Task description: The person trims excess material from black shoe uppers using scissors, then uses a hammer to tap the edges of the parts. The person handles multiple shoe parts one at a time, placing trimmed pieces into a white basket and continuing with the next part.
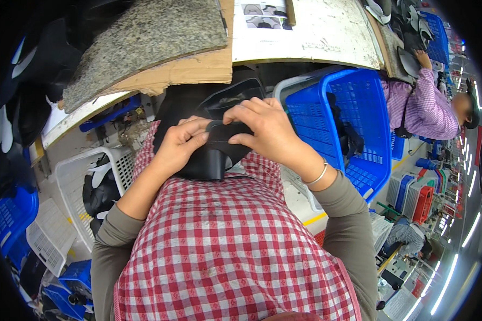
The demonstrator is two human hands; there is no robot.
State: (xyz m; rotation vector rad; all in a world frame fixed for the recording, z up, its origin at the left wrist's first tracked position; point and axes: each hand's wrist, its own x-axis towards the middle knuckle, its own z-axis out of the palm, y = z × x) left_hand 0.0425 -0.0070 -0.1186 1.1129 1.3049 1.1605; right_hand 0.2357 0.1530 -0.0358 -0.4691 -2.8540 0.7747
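Note:
Over my lap I hold a black leather piece (202, 165), curved and smooth at its lower end, with a stitched seam across its upper part; it looks like a shoe upper. My left hand (178, 143) pinches its left edge between thumb and fingers. On the other side, my right hand (263, 127) grips the upper right edge with bent fingers and thumb. More black material (179, 101) lies just beyond my hands, over my knees. Where it ends and the held piece begins is hard to tell. A red-and-white checked apron (219, 230) covers my lap.
Ahead, a speckled stone slab (155, 43) rests on cardboard (198, 75) upon a white table (332, 43) with a wooden handle (290, 13). A blue basket (359, 79) stands right, a white basket (69, 176) left, both holding dark pieces. A co-worker (426, 109) sits right.

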